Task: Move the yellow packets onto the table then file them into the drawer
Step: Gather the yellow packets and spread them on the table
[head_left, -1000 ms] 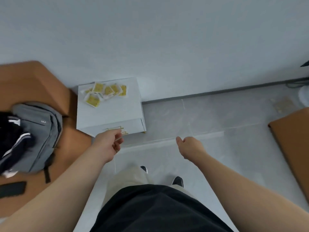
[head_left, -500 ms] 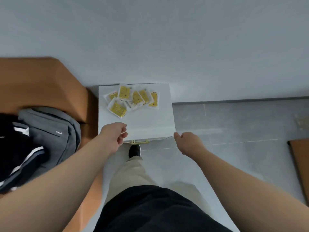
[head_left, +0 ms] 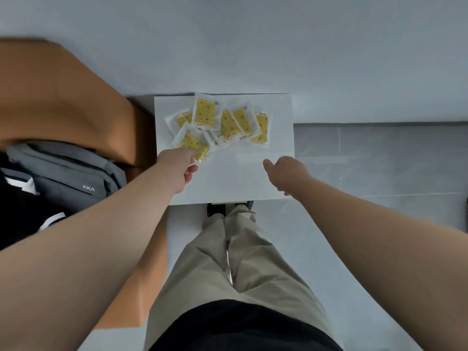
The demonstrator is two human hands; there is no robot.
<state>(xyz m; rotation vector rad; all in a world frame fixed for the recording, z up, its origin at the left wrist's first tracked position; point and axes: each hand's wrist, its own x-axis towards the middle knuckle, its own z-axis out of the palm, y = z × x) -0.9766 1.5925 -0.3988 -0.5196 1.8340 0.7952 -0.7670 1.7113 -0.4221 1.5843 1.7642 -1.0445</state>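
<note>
Loose packets, a crowded left edge, and a drawer under the feet

The yellow packets (head_left: 220,122) lie fanned and overlapping on the far half of the white drawer unit's top (head_left: 276,148), close to its back edge and the wall (head_left: 253,46). The left hand (head_left: 177,168) reaches over the near-left part of that top, its fingertips touching the nearest packet (head_left: 193,145); whether its grip has closed on the packet I cannot tell, since the fingers are curled and hide the contact. The right hand (head_left: 286,171) hovers over the bare near-right part, loosely open and holding nothing.

The likely trouble is the overlap: the glossy wrappers probably slide on one another, so pulling the nearest one could drag its neighbours. If pushed back or left, they could drop into the gap by the wall or beside the orange worktop (head_left: 63,97), which stands just left of the unit.

Open room is best toward the near and right side, where the top is bare and the floor (head_left: 379,160) beyond is free. The orange worktop already carries a grey backpack (head_left: 71,173), so landing space there is narrower. The shoes (head_left: 215,211) stand just at the unit's front edge, so the drawer would probably need a step back to open
</note>
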